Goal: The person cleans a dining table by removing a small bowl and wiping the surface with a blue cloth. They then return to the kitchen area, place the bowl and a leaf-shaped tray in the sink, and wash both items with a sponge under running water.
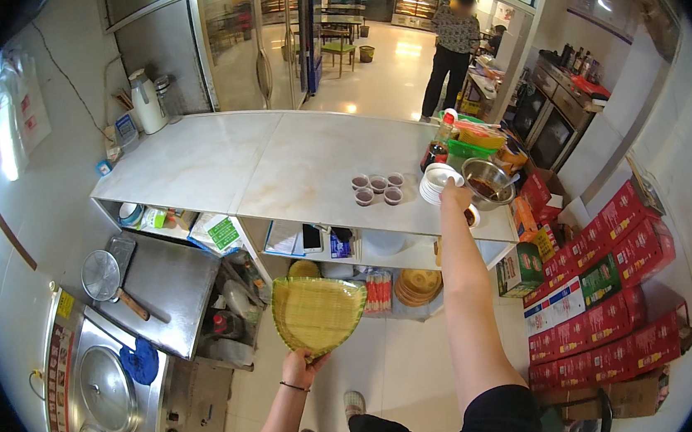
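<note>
Woven bamboo tray (319, 312) gripped at near edge by closed left hand (304, 367), held above floor, near left of counter (291, 167). Right hand (454, 196) stretched far right onto white bowl stack (439, 180); finger spread cannot be told. Top bowl best lifted straight, steel bowl (488, 181) just beside avoided, tray kept level.

Counter (274, 164) runs across center. On it, R end: stack of plates (436, 181), right hand (454, 197) on stack; metal bowl (488, 181) just R of stack; small cups (377, 189) just L. Kettle (146, 102) at far L end. Woven tray (318, 312) in left hand (304, 365), before counter, above floor. Boxes (611, 290) stacked at R. Lidded pots (106, 389) lower L.
</note>
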Motion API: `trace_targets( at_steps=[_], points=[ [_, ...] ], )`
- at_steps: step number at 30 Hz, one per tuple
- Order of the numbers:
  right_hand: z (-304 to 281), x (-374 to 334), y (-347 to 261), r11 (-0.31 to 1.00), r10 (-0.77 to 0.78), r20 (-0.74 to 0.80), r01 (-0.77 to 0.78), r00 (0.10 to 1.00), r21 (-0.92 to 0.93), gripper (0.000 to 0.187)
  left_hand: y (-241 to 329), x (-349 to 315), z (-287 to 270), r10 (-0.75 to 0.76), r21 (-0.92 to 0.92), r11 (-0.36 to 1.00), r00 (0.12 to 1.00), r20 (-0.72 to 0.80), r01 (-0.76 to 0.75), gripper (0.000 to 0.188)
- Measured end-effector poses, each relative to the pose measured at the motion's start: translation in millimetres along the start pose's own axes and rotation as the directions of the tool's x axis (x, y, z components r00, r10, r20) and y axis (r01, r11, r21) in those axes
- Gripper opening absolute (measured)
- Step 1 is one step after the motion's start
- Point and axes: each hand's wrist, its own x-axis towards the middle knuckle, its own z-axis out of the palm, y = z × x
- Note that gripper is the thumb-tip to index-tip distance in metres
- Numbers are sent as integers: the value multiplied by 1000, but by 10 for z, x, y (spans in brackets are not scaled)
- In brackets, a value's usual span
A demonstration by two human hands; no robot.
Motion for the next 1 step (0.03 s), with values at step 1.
trace_targets(
  at_steps=[1],
  points=[
    [108, -32, 29, 1000, 3, 16, -3, 1000, -2, 51, 12, 28, -69, 20, 4, 1000, 1000, 8, -20, 38]
  ],
)
